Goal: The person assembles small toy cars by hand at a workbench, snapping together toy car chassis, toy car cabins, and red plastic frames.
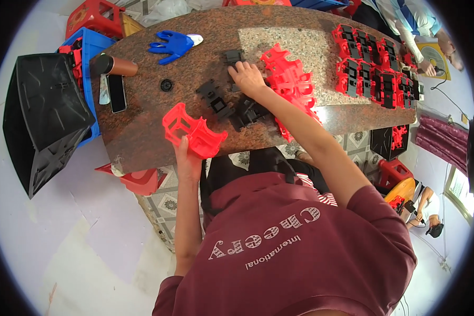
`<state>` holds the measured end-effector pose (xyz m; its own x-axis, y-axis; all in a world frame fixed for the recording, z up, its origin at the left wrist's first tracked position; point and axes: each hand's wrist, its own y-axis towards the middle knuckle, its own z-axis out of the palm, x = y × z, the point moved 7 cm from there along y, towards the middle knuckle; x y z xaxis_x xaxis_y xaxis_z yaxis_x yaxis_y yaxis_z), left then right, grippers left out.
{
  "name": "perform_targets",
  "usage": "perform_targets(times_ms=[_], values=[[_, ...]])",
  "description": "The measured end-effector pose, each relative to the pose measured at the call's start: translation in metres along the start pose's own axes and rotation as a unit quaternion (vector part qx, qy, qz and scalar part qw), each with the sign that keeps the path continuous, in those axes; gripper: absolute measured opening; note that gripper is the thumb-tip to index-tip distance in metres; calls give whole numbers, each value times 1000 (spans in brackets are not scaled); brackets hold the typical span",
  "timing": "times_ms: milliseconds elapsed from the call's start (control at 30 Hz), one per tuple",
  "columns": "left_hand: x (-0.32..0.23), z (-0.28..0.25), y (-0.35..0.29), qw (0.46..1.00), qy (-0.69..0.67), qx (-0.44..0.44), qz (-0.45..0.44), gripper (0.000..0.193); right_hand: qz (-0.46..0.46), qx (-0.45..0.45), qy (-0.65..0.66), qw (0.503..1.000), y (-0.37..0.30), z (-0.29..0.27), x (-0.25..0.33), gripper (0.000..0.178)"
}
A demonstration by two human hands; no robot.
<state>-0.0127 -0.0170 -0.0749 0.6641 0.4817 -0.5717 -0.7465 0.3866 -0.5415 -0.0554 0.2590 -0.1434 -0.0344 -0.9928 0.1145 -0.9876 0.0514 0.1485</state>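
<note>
My left hand (188, 162) grips a red plastic frame (201, 138) by its lower edge, holding it tilted above the near table edge. Across the table, my right hand (246, 79) has its fingers bent over a black plastic part (233, 57); the fingertips are partly hidden. More black plastic parts, one a flat bracket (215, 100) and another a darker piece (247, 111), lie between my two hands. Right beside my right forearm is a pile of red plastic frames (292, 79), partly covered by the arm.
Red frames fitted with black parts (371, 66) stand in rows at the right. A blue glove (171, 46), a round black piece (166, 85), a phone (117, 94) and a brown tumbler (122, 66) lie leftward. A blue crate (92, 45) adjoins the table. Other people work at the right.
</note>
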Motion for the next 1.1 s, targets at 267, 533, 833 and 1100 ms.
perform_targets(times_ms=[267, 533, 833, 1100], values=[[-3, -7, 25, 998, -33, 54, -3, 58, 153, -77, 440, 881, -2, -131, 31, 19], [22, -18, 31, 991, -73, 76, -84, 62, 110, 34, 318, 941, 30, -37, 25, 52], [3, -48, -19, 994, -103, 9, -37, 62, 16, 236, 77, 969, 83, 42, 87, 53], [7, -39, 13, 986, -144, 52, -62, 54, 72, -70, 411, 906, 32, -114, 99, 53]])
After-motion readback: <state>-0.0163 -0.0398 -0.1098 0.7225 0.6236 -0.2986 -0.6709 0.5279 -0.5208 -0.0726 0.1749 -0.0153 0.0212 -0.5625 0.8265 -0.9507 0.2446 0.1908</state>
